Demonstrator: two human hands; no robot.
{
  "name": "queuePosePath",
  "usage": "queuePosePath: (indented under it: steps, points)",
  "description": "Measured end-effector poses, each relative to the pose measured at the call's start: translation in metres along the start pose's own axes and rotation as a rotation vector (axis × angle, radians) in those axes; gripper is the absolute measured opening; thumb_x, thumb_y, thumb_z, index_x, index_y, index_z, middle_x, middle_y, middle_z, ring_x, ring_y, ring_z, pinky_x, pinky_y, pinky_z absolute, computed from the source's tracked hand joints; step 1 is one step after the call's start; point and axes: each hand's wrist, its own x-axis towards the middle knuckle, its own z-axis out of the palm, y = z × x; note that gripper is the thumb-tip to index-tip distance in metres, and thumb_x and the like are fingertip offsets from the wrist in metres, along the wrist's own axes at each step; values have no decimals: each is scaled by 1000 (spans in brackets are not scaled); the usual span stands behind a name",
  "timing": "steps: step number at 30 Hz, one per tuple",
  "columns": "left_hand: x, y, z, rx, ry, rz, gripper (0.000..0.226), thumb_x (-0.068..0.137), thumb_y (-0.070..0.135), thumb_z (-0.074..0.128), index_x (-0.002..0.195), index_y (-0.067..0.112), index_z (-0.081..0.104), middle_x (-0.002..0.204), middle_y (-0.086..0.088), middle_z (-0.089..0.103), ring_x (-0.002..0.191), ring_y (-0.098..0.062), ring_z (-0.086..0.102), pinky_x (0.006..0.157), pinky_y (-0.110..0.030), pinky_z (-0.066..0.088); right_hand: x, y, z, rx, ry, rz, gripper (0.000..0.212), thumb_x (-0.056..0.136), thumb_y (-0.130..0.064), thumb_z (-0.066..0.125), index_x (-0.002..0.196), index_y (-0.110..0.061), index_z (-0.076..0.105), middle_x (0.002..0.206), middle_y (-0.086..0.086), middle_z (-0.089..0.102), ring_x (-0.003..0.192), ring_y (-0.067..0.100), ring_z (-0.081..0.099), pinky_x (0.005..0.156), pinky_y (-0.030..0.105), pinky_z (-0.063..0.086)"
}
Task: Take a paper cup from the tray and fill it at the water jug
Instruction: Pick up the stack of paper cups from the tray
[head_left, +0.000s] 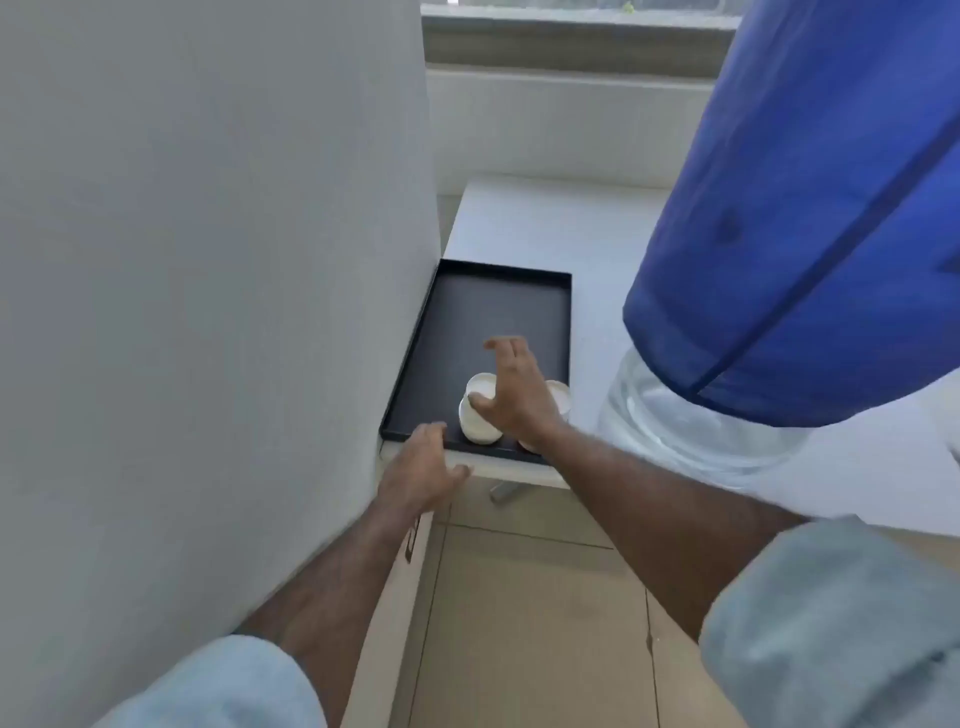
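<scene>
A black rectangular tray (493, 306) lies on a white table against the wall. Two white paper cups stand at its near edge: one (475, 415) on the left, another (562, 397) partly hidden behind my right hand. My right hand (511, 389) hovers over the left cup with fingers spread; the thumb touches its rim and nothing is gripped. My left hand (423, 467) is open, fingers resting at the tray's near left corner. The water jug (685, 421), a clear bottle under a blue cloth cover (805, 234), stands to the right of the tray.
A grey-white wall (208, 260) rises directly left of the tray. The white table (519, 228) extends back to a window sill (571, 47). Beige floor tiles (519, 597) and a table leg (504, 491) lie below the table's front edge.
</scene>
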Motion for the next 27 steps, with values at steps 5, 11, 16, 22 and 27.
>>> queuePosePath:
  steps: [5,11,16,22,27]
  points:
    - [26,-8,11,-64,-65,-29,94,86,40,70,154,5,16,161,-11,22,146,-24,28,115,-34,29,24,12,9,-257,-262,36,68,82,-32,73,140,-19,42,140,10,45,117,34,56,98,46,49]
    - [55,-9,21,-172,-38,-57,105,74,40,81,152,5,21,157,-13,29,142,-26,35,115,-40,34,38,21,6,-200,-258,83,56,83,-42,70,131,-19,54,127,8,64,114,27,59,94,41,50]
    - [83,-3,31,-345,-3,22,83,60,34,90,130,18,47,124,-1,60,110,-22,60,92,-44,52,47,25,10,-193,-239,63,54,86,-48,65,131,-20,56,128,7,65,112,26,61,92,39,51]
    - [91,2,41,-539,115,29,76,68,39,84,130,22,44,108,9,59,94,-12,60,66,-18,45,58,25,-1,-167,-208,91,54,89,-53,59,126,-14,59,125,9,66,109,26,61,89,41,52]
    - [80,6,26,-635,248,129,53,71,42,81,111,27,51,93,11,64,76,-3,64,52,-13,49,60,18,-12,171,-45,262,77,83,-60,64,139,-12,43,135,10,54,107,22,52,83,33,42]
